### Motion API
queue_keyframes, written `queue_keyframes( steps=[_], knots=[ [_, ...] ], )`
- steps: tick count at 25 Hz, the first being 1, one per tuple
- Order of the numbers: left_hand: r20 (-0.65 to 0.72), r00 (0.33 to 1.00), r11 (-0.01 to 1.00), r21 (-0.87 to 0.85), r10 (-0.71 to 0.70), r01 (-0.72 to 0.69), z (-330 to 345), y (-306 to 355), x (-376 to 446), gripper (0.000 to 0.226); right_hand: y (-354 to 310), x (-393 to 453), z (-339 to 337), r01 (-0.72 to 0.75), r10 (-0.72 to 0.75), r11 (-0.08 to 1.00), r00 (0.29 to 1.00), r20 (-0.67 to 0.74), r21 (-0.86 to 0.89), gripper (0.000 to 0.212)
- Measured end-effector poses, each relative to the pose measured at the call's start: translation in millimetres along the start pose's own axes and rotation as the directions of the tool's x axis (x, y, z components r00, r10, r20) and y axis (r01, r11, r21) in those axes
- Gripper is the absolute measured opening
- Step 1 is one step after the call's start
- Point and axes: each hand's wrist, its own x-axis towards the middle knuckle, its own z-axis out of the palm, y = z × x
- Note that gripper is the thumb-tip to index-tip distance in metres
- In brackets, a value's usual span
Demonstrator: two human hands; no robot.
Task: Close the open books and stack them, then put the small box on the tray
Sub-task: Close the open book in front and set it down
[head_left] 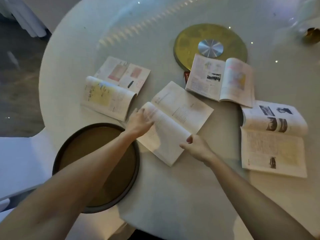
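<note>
Several open books lie on the white round table [86,45]. The middle book [180,111] is open, with plain text pages. My left hand [138,122] rests on its left page with fingers spread. My right hand [195,147] pinches the book's near right edge at the spine. A book with a yellow page [107,96] lies to the left, a book with a map page [221,80] at the back right, and a book with dark photos [273,139] at the right. A round dark-rimmed brown tray [131,170] sits under my left forearm. A small red box [186,76] peeks out behind the map book.
A gold disc [187,42] with a silver centre sits at the back of the table. A small gold object [311,34] stands at the far right edge. A white chair [19,156] stands at the left, beside the table's rim.
</note>
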Motion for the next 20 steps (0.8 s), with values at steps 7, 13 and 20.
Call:
queue_keyframes(
  steps=[7,13,20],
  knots=[
    [0.022,0.993,0.989,-0.089,-0.117,0.118,-2,-10,19,0.076,18,12,30,-0.243,0.257,0.744,0.964,0.069,0.622,0.030],
    [0.064,0.975,0.969,-0.109,-0.215,0.221,2,-28,12,0.032,39,1,21,-0.260,0.295,0.657,0.953,0.077,0.707,0.010],
    [0.229,0.955,0.871,-0.410,-0.190,0.271,5,-39,-51,0.026,79,-42,6,-0.194,0.320,0.518,0.947,0.022,0.833,0.008]
  ],
)
